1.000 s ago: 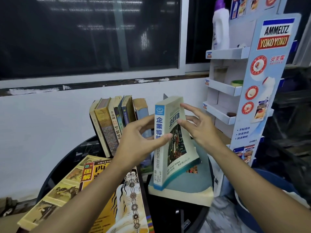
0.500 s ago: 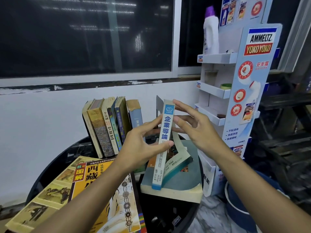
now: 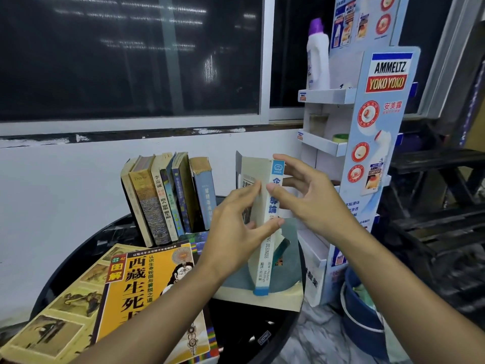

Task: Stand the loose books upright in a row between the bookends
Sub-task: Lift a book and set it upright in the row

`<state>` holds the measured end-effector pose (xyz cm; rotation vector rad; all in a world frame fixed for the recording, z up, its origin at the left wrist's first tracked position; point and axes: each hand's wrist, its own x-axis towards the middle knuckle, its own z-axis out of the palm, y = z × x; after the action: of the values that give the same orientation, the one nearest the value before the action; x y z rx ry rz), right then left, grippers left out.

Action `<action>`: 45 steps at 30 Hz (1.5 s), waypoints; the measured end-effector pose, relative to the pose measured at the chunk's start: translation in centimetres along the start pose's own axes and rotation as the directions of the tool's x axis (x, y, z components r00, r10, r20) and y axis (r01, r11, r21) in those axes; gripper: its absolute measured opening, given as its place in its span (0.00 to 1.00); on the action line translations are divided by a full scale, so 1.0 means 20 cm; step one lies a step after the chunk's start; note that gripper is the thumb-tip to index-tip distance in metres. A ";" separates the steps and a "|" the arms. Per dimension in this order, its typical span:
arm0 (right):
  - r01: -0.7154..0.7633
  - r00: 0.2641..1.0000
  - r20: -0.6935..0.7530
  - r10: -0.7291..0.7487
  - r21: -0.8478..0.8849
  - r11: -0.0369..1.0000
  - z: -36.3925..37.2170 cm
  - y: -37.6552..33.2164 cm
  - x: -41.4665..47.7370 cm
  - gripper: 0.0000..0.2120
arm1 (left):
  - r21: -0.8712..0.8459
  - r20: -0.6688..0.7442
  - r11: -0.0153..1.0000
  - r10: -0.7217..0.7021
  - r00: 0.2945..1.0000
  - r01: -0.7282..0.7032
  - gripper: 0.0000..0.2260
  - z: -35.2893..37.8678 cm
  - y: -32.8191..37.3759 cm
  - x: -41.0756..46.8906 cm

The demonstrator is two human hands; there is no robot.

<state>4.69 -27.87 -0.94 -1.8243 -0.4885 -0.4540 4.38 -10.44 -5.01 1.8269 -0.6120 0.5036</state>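
A white-and-blue paperback (image 3: 267, 256) stands on end on a flat teal book (image 3: 287, 274), spine toward me. My left hand (image 3: 236, 232) pinches it on its left side with thumb across the spine. My right hand (image 3: 304, 195) holds its upper right side, thumb on the spine. Behind it a grey bookend (image 3: 238, 164) shows. A row of several upright books (image 3: 168, 198) leans left at the back of the black round table (image 3: 78, 256). A yellow book (image 3: 147, 292) lies flat on another large book (image 3: 52, 324).
A cardboard display stand (image 3: 378, 143) with small shelves rises just right of the table, a white bottle (image 3: 318, 56) on its top shelf. A blue bucket (image 3: 362, 316) sits on the floor below. White wall and dark window lie behind the table.
Both hands turned the paperback from cover-facing to spine-facing and set it more upright. It shifted slightly right and the camera view moved with it.
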 end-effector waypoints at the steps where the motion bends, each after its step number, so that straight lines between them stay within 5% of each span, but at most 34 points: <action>1: 0.004 1.000 -0.005 -0.004 -0.020 1.000 -0.01 0.00 0.01 0.27 | -0.010 0.005 1.000 -0.004 1.000 0.004 0.35 0.01 0.01 0.00; 21: -0.082 0.991 -0.128 0.037 -0.362 0.929 -0.10 0.01 0.00 0.26 | 0.049 0.053 0.999 0.002 0.999 -0.004 0.33 0.12 -0.02 0.01; 28: -0.075 0.984 -0.175 0.006 -0.391 0.917 -0.09 -0.02 0.02 0.24 | 0.151 0.056 0.988 -0.017 0.998 0.008 0.41 0.08 -0.05 0.01; 39: -0.072 0.974 -0.223 -0.035 -0.452 0.889 -0.03 -0.11 0.05 0.23 | 0.102 0.048 0.995 -0.020 0.999 0.015 0.32 0.03 -0.05 0.03; 45: -0.005 0.967 -0.222 -0.125 -0.509 0.861 0.03 -0.22 0.16 0.21 | 0.226 0.031 0.974 -0.019 0.999 0.011 0.24 -0.14 -0.12 0.18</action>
<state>5.03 -25.86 4.03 -2.2181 -0.2637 -0.9122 8.51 -7.77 -3.65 2.0567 -0.5816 0.5514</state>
